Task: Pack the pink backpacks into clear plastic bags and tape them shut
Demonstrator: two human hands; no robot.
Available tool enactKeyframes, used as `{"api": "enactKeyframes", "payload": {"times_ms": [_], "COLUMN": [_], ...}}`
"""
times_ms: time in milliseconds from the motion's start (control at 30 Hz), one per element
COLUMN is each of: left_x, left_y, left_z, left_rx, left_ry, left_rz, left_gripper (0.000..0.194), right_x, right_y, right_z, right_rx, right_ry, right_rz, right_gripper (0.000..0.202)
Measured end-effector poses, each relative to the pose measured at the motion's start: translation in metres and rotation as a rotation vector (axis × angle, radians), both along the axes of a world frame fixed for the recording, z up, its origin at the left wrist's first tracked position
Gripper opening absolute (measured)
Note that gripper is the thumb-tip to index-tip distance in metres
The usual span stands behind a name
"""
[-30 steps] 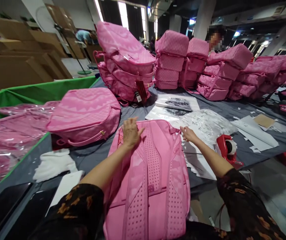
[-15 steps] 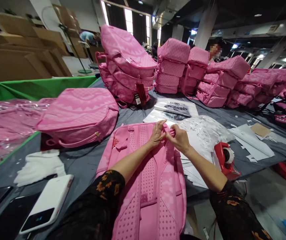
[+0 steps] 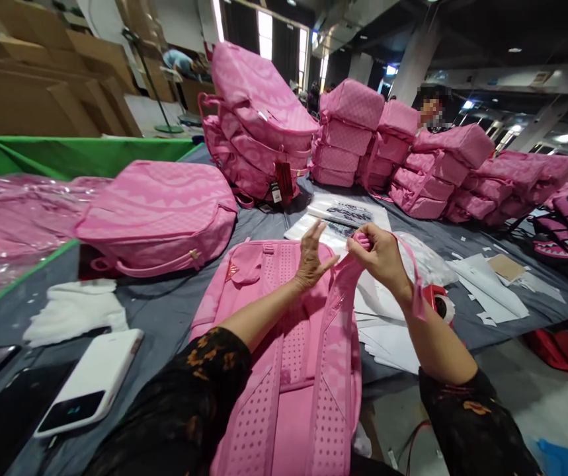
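A pink backpack (image 3: 296, 433) lies in front of me with its padded back and shoulder straps facing up. My right hand (image 3: 383, 259) is closed on a bunched pink webbing strap (image 3: 362, 240), lifted off the bag's upper right. A loose tail of that webbing hangs over my right wrist, and the right shoulder strap (image 3: 342, 291) rises toward the hand. Over the top of the bag, my left hand (image 3: 311, 259) is open with fingers spread, its thumb close to the strap; whether it touches is unclear.
Another pink backpack (image 3: 157, 211) lies at left, near a white cloth (image 3: 79, 312) and a white power bank (image 3: 92, 382). Stacked pink backpacks (image 3: 264, 125) line the back. Papers, plastic bags and a red tape dispenser (image 3: 435, 294) are at right. A person (image 3: 179, 61) bends over in the background.
My right hand has moved right and slightly up, drawing the webbing and shoulder strap with it; a webbing tail now hangs free. My left hand has opened and come off the strap bundle.
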State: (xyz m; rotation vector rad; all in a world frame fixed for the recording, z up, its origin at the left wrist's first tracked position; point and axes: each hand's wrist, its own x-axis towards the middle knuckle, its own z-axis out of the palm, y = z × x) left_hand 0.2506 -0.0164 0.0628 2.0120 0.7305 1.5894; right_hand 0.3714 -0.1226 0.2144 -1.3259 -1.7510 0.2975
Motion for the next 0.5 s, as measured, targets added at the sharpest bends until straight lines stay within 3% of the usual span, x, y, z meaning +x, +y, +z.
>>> {"api": "enactKeyframes", "payload": {"times_ms": [133,200,267,367,500], "left_x": [0.005,0.004,-0.007,-0.034,-0.064], "left_y": [-0.006,-0.002,0.001,-0.011,-0.058], "left_z": [0.043,0.059,0.068,0.068,0.043], "left_rx": [0.162,0.184,0.181,0.121,-0.256], "left_ry": [0.137,0.161,0.205,0.322,0.477], "left_rz": [-0.226,-0.166,0.009,0.152,-0.068], "left_gripper": [0.046,0.031,0.015,0.009,0.02], "right_x": [0.013,0.016,0.023,0.036,0.038], "right_y": [0.013,0.014,0.013,0.019,0.064], "right_z": [0.015,0.023,0.031,0.034,0.009], "right_rx": [-0.158,-0.251,-0.36,-0.406,-0.162], "right_ry": [-0.003,0.029,0.102,0.105,-0.146], "right_rz": [0.144,0.203,0.236,0.291,0.27], "right_gripper": [0.032,0.038,0.046,0.055,0.051]}}
